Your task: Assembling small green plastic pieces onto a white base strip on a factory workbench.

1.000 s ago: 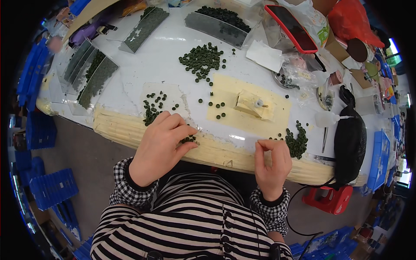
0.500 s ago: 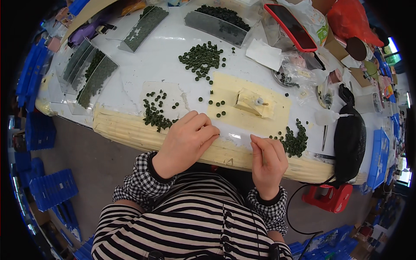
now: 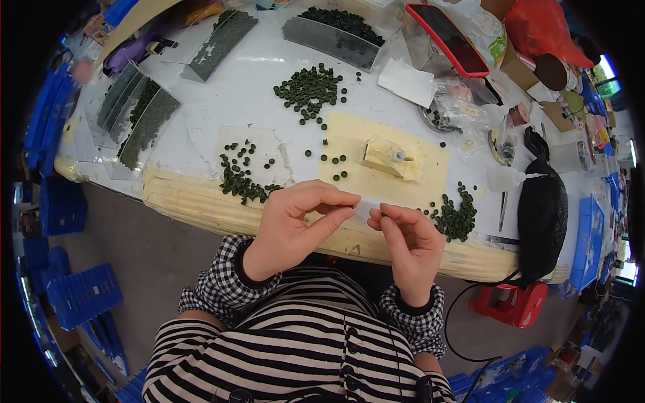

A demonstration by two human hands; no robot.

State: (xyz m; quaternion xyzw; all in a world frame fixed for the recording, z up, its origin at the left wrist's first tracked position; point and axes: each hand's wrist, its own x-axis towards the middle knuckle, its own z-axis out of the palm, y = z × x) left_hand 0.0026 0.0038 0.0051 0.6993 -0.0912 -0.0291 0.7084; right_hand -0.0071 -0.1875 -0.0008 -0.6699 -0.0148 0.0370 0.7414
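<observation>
Above the table's front edge my left hand [image 3: 289, 225] is closed in a pinch, thumb under forefinger; whatever lies between them is too small to make out. Close to its right, my right hand [image 3: 411, 245] pinches a small dark green round piece [image 3: 383, 215], of which only a dark bit shows at the fingertips. Similar green pieces [image 3: 242, 181] lie loose beyond my left hand, and another pile [image 3: 457, 218] sits just right of my right hand. Behind the hands, a yellow-taped block with a small peg [image 3: 386, 159] stands on a yellow sheet [image 3: 430, 191].
A larger heap of green pieces [image 3: 310, 93] lies mid-table. Clear angled trays of pieces stand at the back [image 3: 332, 41] and left [image 3: 151, 124]. Right are a red-cased phone [image 3: 449, 41], a white squeeze bottle [image 3: 507, 178], tweezers [image 3: 503, 211] and a black bag [image 3: 543, 221].
My left hand has shifted right and my right hand slightly left, bringing the fingertips closer together. A dark piece now shows in the right fingertips.
</observation>
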